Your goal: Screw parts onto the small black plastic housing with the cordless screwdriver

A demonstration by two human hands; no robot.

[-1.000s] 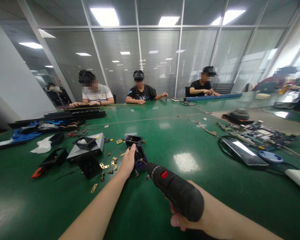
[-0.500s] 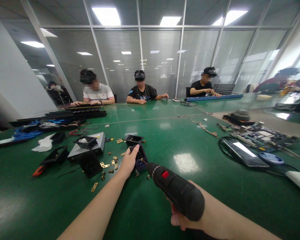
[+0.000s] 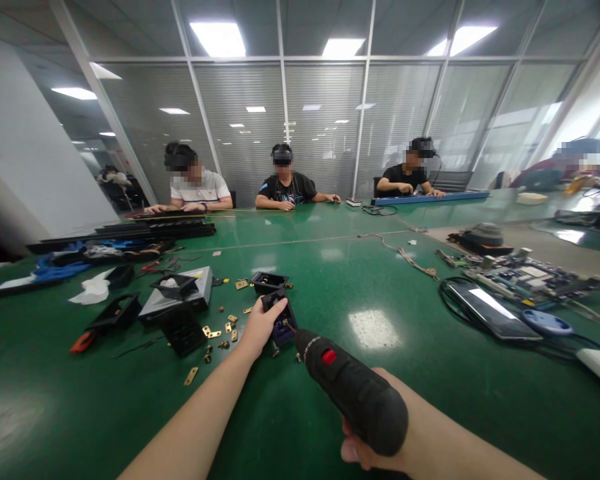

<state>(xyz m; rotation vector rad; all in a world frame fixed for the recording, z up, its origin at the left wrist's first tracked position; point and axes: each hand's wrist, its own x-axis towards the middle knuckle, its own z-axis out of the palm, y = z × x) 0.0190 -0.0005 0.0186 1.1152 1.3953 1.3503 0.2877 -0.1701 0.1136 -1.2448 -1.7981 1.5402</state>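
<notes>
In the middle of the green table (image 3: 325,280), my left hand (image 3: 261,327) grips a small black plastic box (image 3: 286,331) by its left side, thumb over the rim. My right hand (image 3: 363,447) is wrapped round the handle of a black cordless screwdriver (image 3: 353,390) with a red switch. Its thin bit points left into the box, at a small brass-coloured part (image 3: 285,323); whether the tip touches it I cannot tell. A second black box (image 3: 270,283) lies just beyond. Left of my hand are scattered brass plates (image 3: 191,376) and screws (image 3: 208,357).
At left lie a silver box-shaped device (image 3: 195,297), black frames (image 3: 111,313) and blue gloves (image 3: 60,268). A circuit board (image 3: 533,273), a phone-like dark device (image 3: 495,310) and coiled cable are at right. Several people sit across the table, one at a blue bar (image 3: 430,198).
The view has shifted slightly, so everything sits a little lower and further right. My hands keep the same hold on the box and screwdriver.
</notes>
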